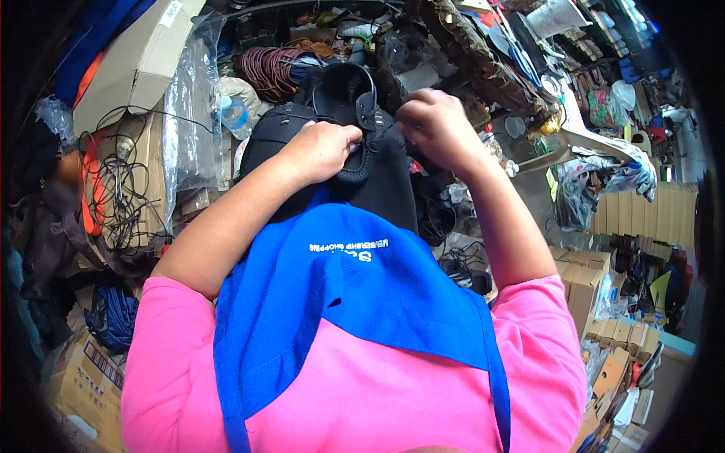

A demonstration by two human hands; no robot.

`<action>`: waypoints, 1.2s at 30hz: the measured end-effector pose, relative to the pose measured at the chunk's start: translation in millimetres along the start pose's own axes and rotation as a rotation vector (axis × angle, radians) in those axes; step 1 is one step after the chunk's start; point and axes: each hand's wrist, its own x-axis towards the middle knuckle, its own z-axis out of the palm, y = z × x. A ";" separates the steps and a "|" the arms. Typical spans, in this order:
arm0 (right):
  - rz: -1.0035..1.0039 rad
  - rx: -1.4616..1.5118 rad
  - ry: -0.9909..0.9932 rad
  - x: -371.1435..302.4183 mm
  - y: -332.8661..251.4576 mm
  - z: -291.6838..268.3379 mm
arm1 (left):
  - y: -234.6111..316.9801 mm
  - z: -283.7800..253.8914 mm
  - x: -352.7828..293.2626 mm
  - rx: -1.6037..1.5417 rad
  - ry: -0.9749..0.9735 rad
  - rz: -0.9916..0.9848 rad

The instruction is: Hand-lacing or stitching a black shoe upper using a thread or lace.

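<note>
A black shoe (368, 113) rests on my lap, its round opening away from me and its toe end toward me. Stitching shows along the edge near the toe. My left hand (323, 149) is closed on the side of the shoe, thumb and fingers pressed together at its edge. To the right of the shoe, my right hand (438, 124) is raised a little, apart from it. Its fingers are curled into a pinch, and what they hold, if anything, is too small to make out. Beneath the shoe lie my dark-trousered legs (393, 189) and a blue apron (393, 279).
Coiled reddish-brown cord (268, 72) and a plastic bottle (236, 117) lie beyond my left arm. Tangled black wires hang over a cardboard box (147, 181). At right stand a metal stand (544, 160), plastic bags (575, 200) and stacked cardboard (642, 215). Clutter surrounds me closely.
</note>
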 end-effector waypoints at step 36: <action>0.825 -0.139 -0.233 -219.4 166.5 -3.5 | -131.5 -258.3 -265.6 0.158 1.438 -0.139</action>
